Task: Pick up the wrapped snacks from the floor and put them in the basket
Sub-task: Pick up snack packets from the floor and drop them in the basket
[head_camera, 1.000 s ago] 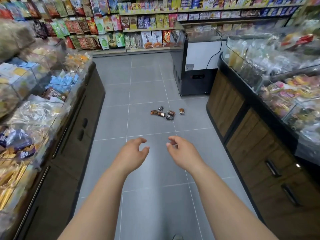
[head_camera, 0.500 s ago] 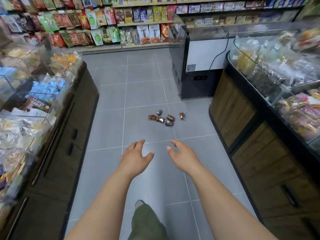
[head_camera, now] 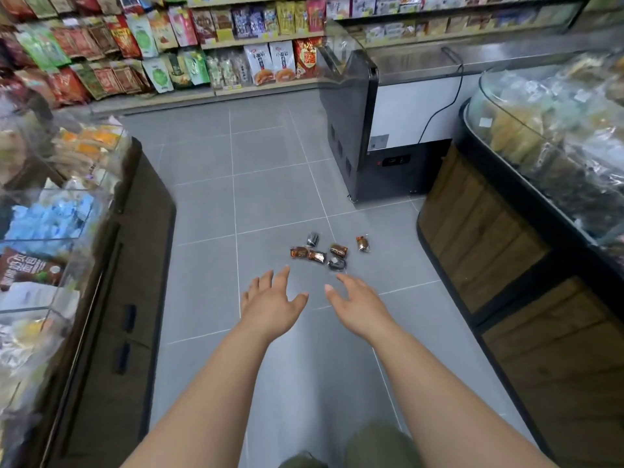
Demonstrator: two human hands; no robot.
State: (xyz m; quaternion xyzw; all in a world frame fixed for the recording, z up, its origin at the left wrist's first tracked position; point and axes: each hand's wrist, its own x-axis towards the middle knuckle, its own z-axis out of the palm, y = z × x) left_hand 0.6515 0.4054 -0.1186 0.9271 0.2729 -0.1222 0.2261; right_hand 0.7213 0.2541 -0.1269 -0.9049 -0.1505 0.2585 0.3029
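Shop aisle, grey tiled floor (head_camera: 277,197), six wrapped snacks (head_camera: 329,253) clustered on the tiles just beyond both empty hands, left hand (head_camera: 270,304) and right hand (head_camera: 359,307) fingers spread, display counters (head_camera: 506,265) either side, freezer (head_camera: 381,130) far right, stocked shelves (head_camera: 202,45) at far end.

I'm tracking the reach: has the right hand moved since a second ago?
Yes. The right hand moved forward past the grout line toward the wrapped snacks.
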